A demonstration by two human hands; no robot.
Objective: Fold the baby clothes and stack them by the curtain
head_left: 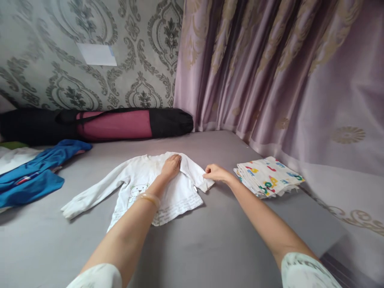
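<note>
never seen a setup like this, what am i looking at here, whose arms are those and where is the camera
There is no machine here: the two arms belong to one person working with bare hands. The single picture comes from a camera worn on that person's head, looking forward and down, so the arms reach in from the bottom.

On the grey surface a white long-sleeved shirt is spread out. The left hand rests on its upper part; whether it grips any cloth is hard to tell. The right hand pinches the edge of a sleeve near the cuff.

To the right lies a pile of cloth with colourful prints; to the left, a blue garment. A long black and pink bag lies along the wall.
</note>
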